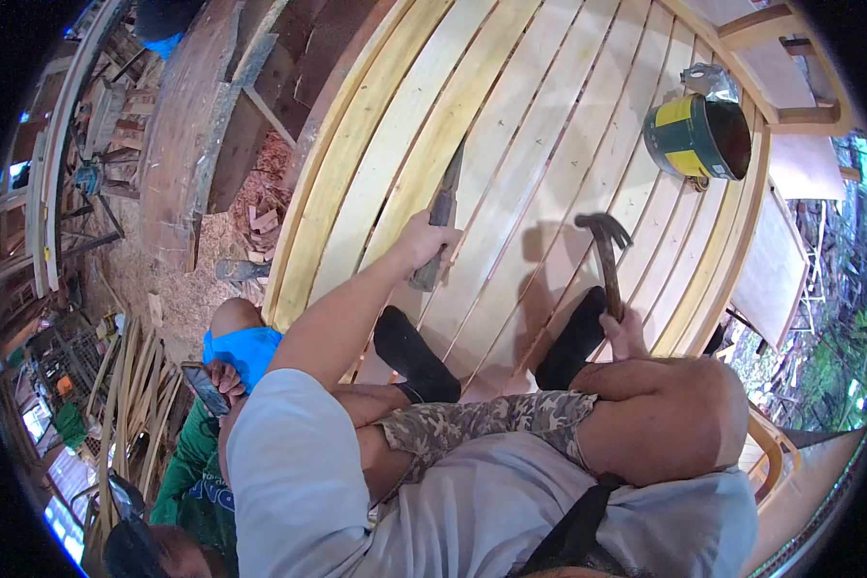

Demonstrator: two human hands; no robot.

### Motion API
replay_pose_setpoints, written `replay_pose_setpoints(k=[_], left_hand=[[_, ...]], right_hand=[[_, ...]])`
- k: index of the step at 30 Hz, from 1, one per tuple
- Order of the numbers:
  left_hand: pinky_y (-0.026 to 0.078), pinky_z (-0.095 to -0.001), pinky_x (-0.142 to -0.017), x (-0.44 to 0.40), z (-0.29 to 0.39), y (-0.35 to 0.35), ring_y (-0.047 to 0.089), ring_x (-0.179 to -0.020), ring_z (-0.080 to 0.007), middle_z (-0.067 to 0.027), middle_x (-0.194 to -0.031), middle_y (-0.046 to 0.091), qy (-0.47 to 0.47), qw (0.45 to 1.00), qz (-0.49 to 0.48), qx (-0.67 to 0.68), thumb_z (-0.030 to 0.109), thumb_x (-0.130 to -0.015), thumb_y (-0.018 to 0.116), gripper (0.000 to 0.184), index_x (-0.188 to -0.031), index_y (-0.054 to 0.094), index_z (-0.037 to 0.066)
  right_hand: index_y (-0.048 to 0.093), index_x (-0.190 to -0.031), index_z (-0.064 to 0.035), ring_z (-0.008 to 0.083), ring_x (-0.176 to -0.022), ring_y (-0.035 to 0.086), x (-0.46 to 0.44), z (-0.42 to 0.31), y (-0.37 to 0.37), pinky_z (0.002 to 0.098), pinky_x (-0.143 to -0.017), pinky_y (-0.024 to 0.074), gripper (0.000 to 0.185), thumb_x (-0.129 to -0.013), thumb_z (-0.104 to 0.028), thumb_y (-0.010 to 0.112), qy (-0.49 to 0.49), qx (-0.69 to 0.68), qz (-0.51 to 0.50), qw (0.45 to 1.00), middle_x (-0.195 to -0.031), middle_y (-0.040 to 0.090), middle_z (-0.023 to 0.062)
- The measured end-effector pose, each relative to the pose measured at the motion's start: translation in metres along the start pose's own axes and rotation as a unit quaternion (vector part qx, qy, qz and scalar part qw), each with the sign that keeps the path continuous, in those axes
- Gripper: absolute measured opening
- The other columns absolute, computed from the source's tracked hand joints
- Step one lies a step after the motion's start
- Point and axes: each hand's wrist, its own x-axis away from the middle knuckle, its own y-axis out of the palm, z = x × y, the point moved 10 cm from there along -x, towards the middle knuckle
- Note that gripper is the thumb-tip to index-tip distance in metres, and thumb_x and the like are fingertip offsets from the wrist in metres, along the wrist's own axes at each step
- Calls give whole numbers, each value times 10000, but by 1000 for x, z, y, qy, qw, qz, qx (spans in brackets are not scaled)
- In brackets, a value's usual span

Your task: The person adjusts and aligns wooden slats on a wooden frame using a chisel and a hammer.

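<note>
Slatted wooden platform [511, 183]: pale planks with narrow gaps, within a curved border, spread beneath and ahead of my seat. To its left, a co-worker [202, 482] in a green top holds a phone [204, 387]. Toward the far right edge of the planks, I observe a green-and-yellow bucket [679, 138], its dark opening facing right. My two black-socked feet [491, 356] rest on the slats, apart. Between them and farther ahead, my left hand [432, 241] is closed around a long dark tool [443, 205] of unclear type, its narrow end directed away from me. My right hand [626, 334], well apart from the left, grips the handle of a claw hammer [605, 252], head pointing away. Smallest, a clear plastic bag [711, 82] sits just beside the bucket.
</note>
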Motion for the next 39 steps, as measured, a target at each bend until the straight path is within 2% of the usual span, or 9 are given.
replay_pose_setpoints(k=[5,13,19,21,24,27,31,35,39], left_hand=[[533,-375,-487,2,-1,2,619,-519,-224,-139,-652,608,-10,1000,-5,16,104,-765,721,311,-921,504,-56],[514,-362,-471,14,12,2,605,-553,-198,-135,-732,610,-5,1000,-6,-2,101,-808,726,374,-1038,462,-29],[533,-373,-475,11,14,4,574,-458,-212,-122,-593,581,16,1000,-3,4,40,-765,650,188,-894,531,-29],[529,-367,-475,9,5,5,570,-453,-210,-121,-594,585,5,1000,-9,26,40,-761,653,184,-883,532,-25],[519,-360,-469,8,5,6,565,-448,-203,-117,-597,592,10,999,-20,36,40,-756,658,177,-864,529,-14],[509,-361,-462,10,12,8,562,-450,-196,-112,-600,592,9,1000,-16,23,39,-759,665,179,-861,526,-8],[489,-361,-454,12,12,6,562,-460,-189,-108,-598,589,7,1000,-3,17,47,-769,695,189,-849,532,-8],[508,-329,-460,12,15,7,638,-564,-214,-182,-748,654,-3,1000,-21,8,54,-790,701,328,-1004,465,-25],[513,-325,-462,15,18,16,636,-564,-198,-151,-792,652,-8,997,-68,33,60,-797,695,266,-957,493,-6]], right_hand=[[570,-932,-29,80,-641,511,-18,-152,-5,265,-570,427,192,-943,-210,631,-135,-46,-44,989,-719,538,-3],[545,-908,-39,90,-550,446,-61,-204,33,264,-494,381,483,-1044,-500,500,-107,-43,-89,989,-653,487,-3],[526,-909,-36,112,-580,453,-51,-250,29,287,-518,352,637,-1014,-655,417,-393,-90,-115,908,-646,475,10],[556,-903,-16,142,-606,482,-74,-218,38,316,-546,379,651,-1005,-650,454,-372,-150,-98,911,-648,479,18],[638,-966,31,276,-707,618,-140,-168,45,392,-688,493,521,-1021,-471,509,-179,232,-43,955,-730,624,163],[646,-961,40,312,-738,643,-141,-209,32,416,-723,501,517,-1022,-457,515,-208,160,57,963,-776,652,222],[588,-966,47,199,-641,563,-93,-250,31,352,-607,471,467,-997,-415,530,-277,-53,-33,959,-671,538,118],[578,-988,45,145,-641,528,-102,-195,38,330,-586,453,435,-1005,-386,522,-389,45,-34,920,-672,510,100],[613,-1071,35,162,-624,538,-148,-144,47,346,-586,461,376,-1022,-335,574,-128,135,-13,982,-653,521,105]])
